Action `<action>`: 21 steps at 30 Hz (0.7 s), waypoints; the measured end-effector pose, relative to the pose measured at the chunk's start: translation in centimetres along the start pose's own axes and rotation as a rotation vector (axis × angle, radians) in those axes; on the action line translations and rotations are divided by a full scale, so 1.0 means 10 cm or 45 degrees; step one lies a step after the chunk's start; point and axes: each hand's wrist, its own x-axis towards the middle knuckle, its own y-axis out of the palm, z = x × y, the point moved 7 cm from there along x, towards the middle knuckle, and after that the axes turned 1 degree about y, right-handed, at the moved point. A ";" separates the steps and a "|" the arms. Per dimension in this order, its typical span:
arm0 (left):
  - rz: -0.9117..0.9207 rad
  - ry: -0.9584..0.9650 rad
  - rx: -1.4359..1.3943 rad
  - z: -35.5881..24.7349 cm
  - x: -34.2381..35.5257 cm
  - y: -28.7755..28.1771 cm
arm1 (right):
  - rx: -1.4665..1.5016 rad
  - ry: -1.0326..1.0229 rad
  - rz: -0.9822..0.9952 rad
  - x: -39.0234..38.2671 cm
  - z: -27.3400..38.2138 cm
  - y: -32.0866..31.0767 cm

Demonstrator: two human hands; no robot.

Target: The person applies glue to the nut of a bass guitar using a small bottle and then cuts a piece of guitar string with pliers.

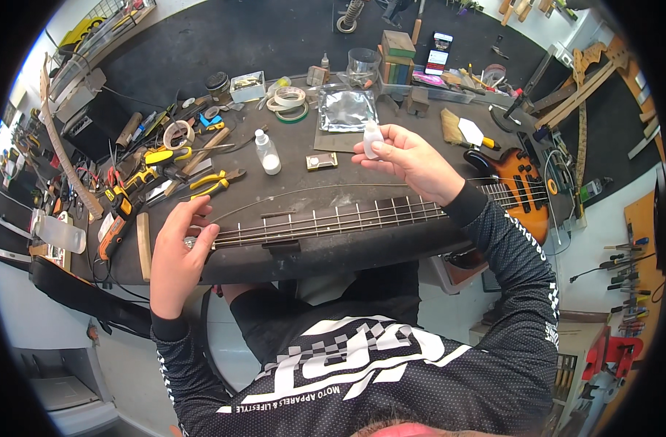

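Observation:
A sunburst electric bass (pixel 518 191) lies across the bench in front of me, its fretted neck (pixel 333 224) pointing left. One string (pixel 304 189) bows loosely away from the fretboard. My right hand (pixel 413 156) is raised above the far side of the neck, pinching a small translucent white squeeze bottle (pixel 373 142) between thumb and fingers. At the neck's left end is my left hand (pixel 180 244), its fingers curved and apart from the thumb. Something small and shiny shows beside that thumb, partly hidden by the hand.
Beyond the neck stand a clear pump bottle (pixel 269 154), a small flat packet (pixel 322 161) and a silver pouch (pixel 347 109). Yellow-handled pliers (pixel 215 183) and crowded tools lie left. Tape rolls (pixel 288 98) sit farther back. A brush (pixel 460 130) rests near the bass body.

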 end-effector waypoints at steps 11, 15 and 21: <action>-0.113 0.158 0.029 0.09 -0.02 -0.06 | -0.112 0.005 0.087 0.04 -0.05 0.02; -0.200 0.230 0.135 0.20 -0.10 -0.16 | -0.190 0.094 0.184 0.14 -0.13 0.21; -0.209 0.402 0.165 0.28 -0.17 -0.14 | -0.256 0.148 0.356 0.32 -0.17 0.71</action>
